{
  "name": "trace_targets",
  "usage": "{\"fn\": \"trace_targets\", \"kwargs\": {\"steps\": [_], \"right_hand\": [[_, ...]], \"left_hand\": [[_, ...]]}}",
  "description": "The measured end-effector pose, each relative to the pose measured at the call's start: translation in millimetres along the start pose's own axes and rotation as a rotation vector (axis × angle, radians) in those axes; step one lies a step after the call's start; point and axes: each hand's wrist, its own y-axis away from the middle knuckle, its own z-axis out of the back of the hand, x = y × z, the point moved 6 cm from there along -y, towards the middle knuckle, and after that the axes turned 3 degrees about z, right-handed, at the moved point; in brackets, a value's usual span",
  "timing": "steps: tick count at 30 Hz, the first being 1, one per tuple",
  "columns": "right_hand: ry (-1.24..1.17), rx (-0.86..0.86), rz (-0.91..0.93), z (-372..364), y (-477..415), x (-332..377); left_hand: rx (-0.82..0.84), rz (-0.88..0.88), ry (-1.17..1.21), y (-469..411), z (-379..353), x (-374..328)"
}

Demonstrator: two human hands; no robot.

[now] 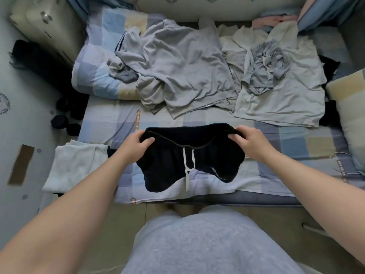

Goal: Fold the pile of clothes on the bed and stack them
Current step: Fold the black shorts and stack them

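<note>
Clutching black shorts (164,163) by the waistband, left grip (136,144) at one end, right grip (250,143) at the other, fingers curled into cloth. Draped below both grips over the bed (296,139). Beyond them, rumpled clothes pile (187,66); outside left grip, folded white garment (73,165).

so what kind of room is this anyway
Most likely a home bedroom: a bed with a checked sheet fills the view, a pillow lies at its right edge, and unfolded grey clothes are heaped across it. The left hand and right hand grip black shorts by the waistband.
</note>
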Motion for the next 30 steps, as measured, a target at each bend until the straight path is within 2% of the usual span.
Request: {"fn": "trace_targets", "kwargs": {"steps": [6, 13, 18, 23, 25, 28, 30], "right_hand": [[-0.126, -0.097, -0.101, -33, -78, -14], [-0.113, -0.098, -0.264, -164, -222, -130], [-0.098, -0.222, -0.334, -252, -323, -217], [-0.141, -0.318, -0.401, -302, -370, -278], [-0.169, -0.295, -0.428, -309, -361, -291], [-0.178, -0.172, -0.406, -309, -326, -302], [-0.198, -0.065, -0.437, -306, -293, -313]], "left_hand": [[-0.142, 0.054, 0.03, -81, -1, 16], [-0.207, 0.165, 0.019, -247, -81, 124], [-0.279, 0.129, -0.077, -366, -141, 192], [-0.321, 0.108, -0.143, -423, -175, 230], [-0.365, 0.106, -0.312, -421, -182, 231], [-0.378, -0.087, -0.475, -396, -206, 199], [-0.281, -0.272, -0.509, -380, -235, 167]]}}
